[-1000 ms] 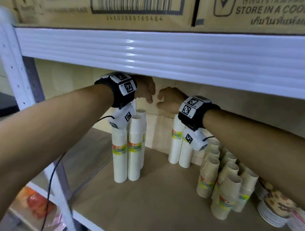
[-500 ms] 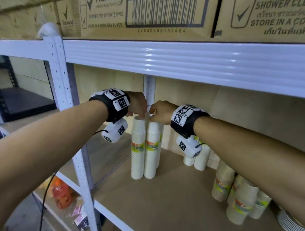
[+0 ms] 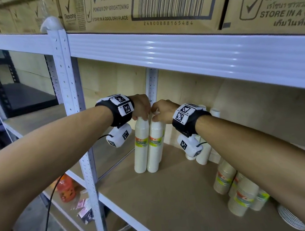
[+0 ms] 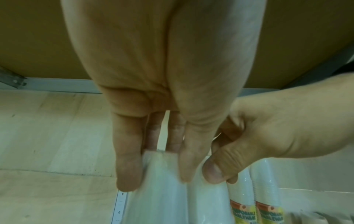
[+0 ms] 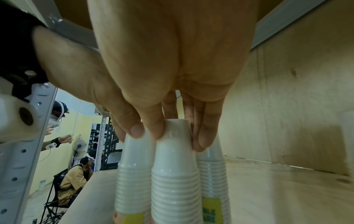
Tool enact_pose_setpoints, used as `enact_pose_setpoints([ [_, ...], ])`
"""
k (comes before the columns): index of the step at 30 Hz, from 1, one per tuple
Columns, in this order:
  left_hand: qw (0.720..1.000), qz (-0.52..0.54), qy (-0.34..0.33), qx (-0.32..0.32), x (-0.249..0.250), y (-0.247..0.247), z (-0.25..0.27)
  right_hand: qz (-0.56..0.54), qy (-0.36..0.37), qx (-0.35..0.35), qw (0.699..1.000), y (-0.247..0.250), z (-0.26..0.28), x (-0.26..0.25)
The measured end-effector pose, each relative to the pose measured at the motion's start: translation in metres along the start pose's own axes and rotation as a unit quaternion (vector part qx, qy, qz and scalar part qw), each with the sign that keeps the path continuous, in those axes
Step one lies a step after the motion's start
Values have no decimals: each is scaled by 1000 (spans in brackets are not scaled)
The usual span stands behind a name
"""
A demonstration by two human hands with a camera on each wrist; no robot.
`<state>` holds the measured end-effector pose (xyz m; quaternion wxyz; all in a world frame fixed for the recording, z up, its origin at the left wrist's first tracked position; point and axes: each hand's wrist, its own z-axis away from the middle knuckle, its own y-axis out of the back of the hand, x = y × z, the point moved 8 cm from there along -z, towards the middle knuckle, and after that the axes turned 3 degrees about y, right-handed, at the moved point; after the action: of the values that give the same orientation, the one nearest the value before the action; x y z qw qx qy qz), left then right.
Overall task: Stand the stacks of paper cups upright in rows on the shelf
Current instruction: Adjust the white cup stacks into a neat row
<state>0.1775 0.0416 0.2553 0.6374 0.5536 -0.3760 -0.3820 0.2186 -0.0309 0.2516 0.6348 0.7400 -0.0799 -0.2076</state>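
Warehouse shelving in white steel frames the scene, with Rexona cartons (image 3: 139, 8) on the board above and a plywood shelf (image 3: 172, 195) below, where the work goes on. Two tall sleeves of white paper cups stand upright and touching near the shelf's left rear corner, beside a perforated rear upright (image 3: 152, 82). The left hand (image 3: 141, 107) pinches the top of the left stack (image 3: 141, 145) between thumb and fingers, and the right hand (image 3: 163, 110) grips the top of the right stack (image 3: 156, 146) the same way; a third white stack stands just behind them in the right wrist view. Holding them at the crown most likely lets the person steady and nudge the tall, narrow columns into line without tipping them. More white stacks (image 3: 204, 153) stand against the back wall, partly hidden by the right forearm, and shorter brown cup stacks (image 3: 240, 194) lean together near the right front, with paper plates (image 3: 291, 219) past them. Those leaning stacks probably still need righting into rows.
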Motion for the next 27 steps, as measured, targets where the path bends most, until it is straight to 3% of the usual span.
enact_pose_setpoints([
  [10, 997, 56, -46, -3, 18, 5, -6, -12, -23, 7, 1000, 9, 14, 17],
  [20, 990, 67, -120, -32, 76, 5, -17, -31, -105, -13, 994, 26, 49, 65],
  [27, 983, 68, -168, -21, 123, 5, -37, -18, -173, 22, 985, 44, 83, 101],
])
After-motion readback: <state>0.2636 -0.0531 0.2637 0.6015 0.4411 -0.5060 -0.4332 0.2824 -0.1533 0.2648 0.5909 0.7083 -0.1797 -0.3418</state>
